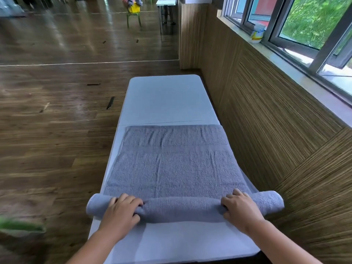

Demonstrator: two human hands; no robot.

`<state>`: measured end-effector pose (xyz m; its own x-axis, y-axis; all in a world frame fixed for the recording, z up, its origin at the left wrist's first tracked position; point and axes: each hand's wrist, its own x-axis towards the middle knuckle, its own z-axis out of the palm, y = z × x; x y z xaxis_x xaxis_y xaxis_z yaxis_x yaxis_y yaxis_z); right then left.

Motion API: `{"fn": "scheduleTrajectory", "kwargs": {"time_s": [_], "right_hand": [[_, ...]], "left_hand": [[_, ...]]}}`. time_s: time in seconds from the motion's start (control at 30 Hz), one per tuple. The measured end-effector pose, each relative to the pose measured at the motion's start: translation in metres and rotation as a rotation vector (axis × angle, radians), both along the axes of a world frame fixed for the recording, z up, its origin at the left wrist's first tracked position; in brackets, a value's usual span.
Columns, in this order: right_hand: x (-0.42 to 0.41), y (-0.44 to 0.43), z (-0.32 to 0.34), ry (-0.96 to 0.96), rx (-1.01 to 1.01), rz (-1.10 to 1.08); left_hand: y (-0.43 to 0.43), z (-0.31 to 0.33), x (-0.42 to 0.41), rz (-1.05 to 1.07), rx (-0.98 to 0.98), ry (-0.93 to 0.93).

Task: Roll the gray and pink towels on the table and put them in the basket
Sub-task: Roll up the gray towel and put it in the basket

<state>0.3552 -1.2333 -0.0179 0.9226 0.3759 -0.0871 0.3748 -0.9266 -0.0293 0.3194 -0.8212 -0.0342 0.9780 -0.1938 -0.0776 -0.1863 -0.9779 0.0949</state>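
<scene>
Closest in, grips the rolled near end of a gray terry-cloth towel (171, 168) with both bare hands. Curls the left hand (122, 210) over the left part of the roll, fingers bent across the top and pressed into the cloth. Wraps the right hand (241, 210) the same way over the right part, fingers hooked round the thick tube. Between the two grips, a bare stretch of roll; outside each grip, a stub of roll jutting past the edge of the long white folding table (167, 100).

Just ahead of the knuckles, the unrolled rest of the towel, flat and lightly creased on the tabletop, ending just short of the centre seam. Past that seam, plain white surface to the rounded far end.

Out to the left of the left-hand grip, dark wooden plank floor (47, 130), with a blurred green shape low in the corner, too smeared to identify. Out to the right of the right-hand grip, striped wood-panel wall (266, 121) rising to a window sill (285, 60) with a white-and-yellow tub (257, 34) on it.

Far ahead, well beyond both hands, a green chair (134, 18) bearing a yellow basket (134, 8); contents colourful but too small to tell.
</scene>
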Motion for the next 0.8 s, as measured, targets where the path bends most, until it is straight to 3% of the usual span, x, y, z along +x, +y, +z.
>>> {"fn": "scheduleTrajectory", "kwargs": {"time_s": [0.2,0.3,0.43,0.6,0.8], "right_hand": [[0.003,-0.006,-0.002,0.128,0.075,-0.089],[0.004,-0.004,0.000,0.102,0.141,-0.184],[-0.002,-0.008,-0.007,0.028,0.136,-0.033],[-0.004,-0.012,-0.011,0.043,-0.007,-0.005],[0.003,-0.012,-0.003,0.079,0.000,0.038]], "left_hand": [[-0.002,-0.002,0.000,-0.026,-0.025,-0.128],[-0.006,0.004,0.008,0.063,-0.115,-0.072],[-0.007,0.006,0.008,0.039,-0.199,-0.018],[-0.002,0.005,0.005,-0.016,-0.050,0.033],[-0.005,0.007,0.008,-0.017,-0.006,0.020]]}}
